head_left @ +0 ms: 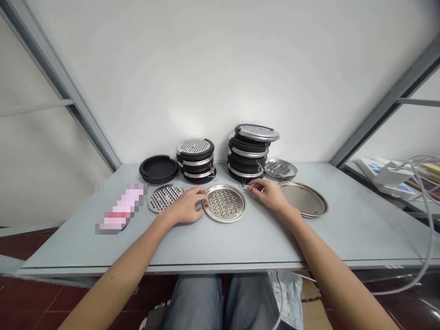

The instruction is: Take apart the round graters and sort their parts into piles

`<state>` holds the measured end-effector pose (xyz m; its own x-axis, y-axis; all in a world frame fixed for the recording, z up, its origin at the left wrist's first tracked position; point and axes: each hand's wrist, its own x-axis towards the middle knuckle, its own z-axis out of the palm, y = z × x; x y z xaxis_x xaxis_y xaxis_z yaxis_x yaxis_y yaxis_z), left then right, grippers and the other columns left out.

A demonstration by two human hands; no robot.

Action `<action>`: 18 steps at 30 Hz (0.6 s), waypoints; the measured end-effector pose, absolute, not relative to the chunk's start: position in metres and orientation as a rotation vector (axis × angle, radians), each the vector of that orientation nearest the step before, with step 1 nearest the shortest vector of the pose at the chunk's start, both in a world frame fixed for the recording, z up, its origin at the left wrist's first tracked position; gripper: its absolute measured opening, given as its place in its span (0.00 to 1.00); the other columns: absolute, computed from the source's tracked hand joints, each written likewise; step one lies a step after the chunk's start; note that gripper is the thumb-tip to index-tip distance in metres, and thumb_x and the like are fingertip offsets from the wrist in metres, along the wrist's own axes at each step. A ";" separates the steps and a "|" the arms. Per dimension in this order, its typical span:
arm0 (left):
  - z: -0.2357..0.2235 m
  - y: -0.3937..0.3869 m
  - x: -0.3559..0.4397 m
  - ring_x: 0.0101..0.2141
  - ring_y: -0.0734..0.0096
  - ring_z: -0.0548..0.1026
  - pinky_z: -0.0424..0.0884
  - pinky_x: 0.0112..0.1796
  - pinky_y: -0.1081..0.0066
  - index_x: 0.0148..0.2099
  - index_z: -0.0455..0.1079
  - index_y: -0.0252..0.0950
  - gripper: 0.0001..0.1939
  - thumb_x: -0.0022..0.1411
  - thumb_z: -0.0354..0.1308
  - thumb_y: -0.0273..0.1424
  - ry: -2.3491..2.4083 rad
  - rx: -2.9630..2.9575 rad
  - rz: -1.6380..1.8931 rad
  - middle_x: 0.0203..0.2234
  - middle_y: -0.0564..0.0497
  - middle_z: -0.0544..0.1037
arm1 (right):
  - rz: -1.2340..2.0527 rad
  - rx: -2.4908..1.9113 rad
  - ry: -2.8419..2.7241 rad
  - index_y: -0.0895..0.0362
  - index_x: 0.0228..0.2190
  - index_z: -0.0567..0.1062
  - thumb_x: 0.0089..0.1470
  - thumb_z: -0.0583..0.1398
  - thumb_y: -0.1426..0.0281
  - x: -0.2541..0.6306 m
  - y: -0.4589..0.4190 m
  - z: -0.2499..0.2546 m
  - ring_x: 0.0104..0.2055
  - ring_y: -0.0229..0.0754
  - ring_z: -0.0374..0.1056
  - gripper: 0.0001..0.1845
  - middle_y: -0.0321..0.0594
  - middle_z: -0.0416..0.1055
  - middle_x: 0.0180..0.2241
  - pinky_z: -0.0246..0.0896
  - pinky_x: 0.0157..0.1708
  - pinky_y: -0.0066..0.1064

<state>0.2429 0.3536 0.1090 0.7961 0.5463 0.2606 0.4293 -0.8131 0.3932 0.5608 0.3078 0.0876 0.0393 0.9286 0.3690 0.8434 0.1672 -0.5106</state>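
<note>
A round metal grater plate with raised teeth lies on the table in front of me. My left hand is at its left rim, fingertips curled over the edge and thumb beside it. Partly behind that hand rests another grater disc with rows of slots. To the right, my right hand has thumb and fingers pinched low over the tabletop; whatever is between them is too small to make out. Small wire clips lie just left of its fingertips. A flat round metal plate sits beside my right wrist.
Behind stand two stacks of black-rimmed graters, a shorter stack and a taller stack. A black round base is at back left, more grater plates at back right. A blurred pink item lies left. A white cable hangs right.
</note>
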 end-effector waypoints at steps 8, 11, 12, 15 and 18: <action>0.108 0.350 0.248 0.54 0.58 0.69 0.65 0.55 0.58 0.56 0.64 0.39 0.23 0.59 0.51 0.25 0.836 2.627 0.513 0.53 0.46 0.71 | 0.240 -1.634 -1.835 0.56 0.29 0.79 0.53 0.59 0.65 0.556 0.306 0.089 0.29 0.41 0.71 0.10 0.39 0.78 0.29 0.62 0.33 0.30; 0.107 0.350 0.249 0.55 0.58 0.67 0.63 0.56 0.58 0.61 0.59 0.36 0.25 0.61 0.50 0.27 0.848 2.627 0.481 0.56 0.44 0.69 | 0.274 -1.596 -1.883 0.55 0.32 0.80 0.53 0.59 0.67 0.555 0.306 0.087 0.30 0.41 0.72 0.10 0.39 0.79 0.31 0.63 0.34 0.31; 0.106 0.350 0.249 0.55 0.58 0.67 0.63 0.56 0.59 0.61 0.60 0.36 0.24 0.62 0.50 0.28 0.837 2.636 0.482 0.56 0.44 0.69 | 0.289 -1.587 -1.888 0.55 0.32 0.81 0.53 0.59 0.67 0.555 0.306 0.087 0.31 0.41 0.72 0.10 0.39 0.79 0.32 0.63 0.34 0.31; 0.106 0.350 0.249 0.55 0.59 0.67 0.63 0.56 0.60 0.61 0.61 0.37 0.23 0.64 0.52 0.33 0.815 2.655 0.509 0.55 0.45 0.70 | 0.314 -1.570 -1.882 0.55 0.33 0.81 0.53 0.59 0.68 0.555 0.306 0.086 0.32 0.42 0.72 0.10 0.40 0.80 0.33 0.64 0.35 0.31; 0.105 0.351 0.247 0.56 0.58 0.65 0.62 0.57 0.59 0.61 0.61 0.38 0.25 0.63 0.54 0.37 0.794 2.657 0.505 0.56 0.46 0.69 | 0.316 -1.558 -1.858 0.56 0.34 0.81 0.53 0.60 0.67 0.554 0.306 0.087 0.30 0.41 0.72 0.10 0.40 0.79 0.31 0.65 0.34 0.31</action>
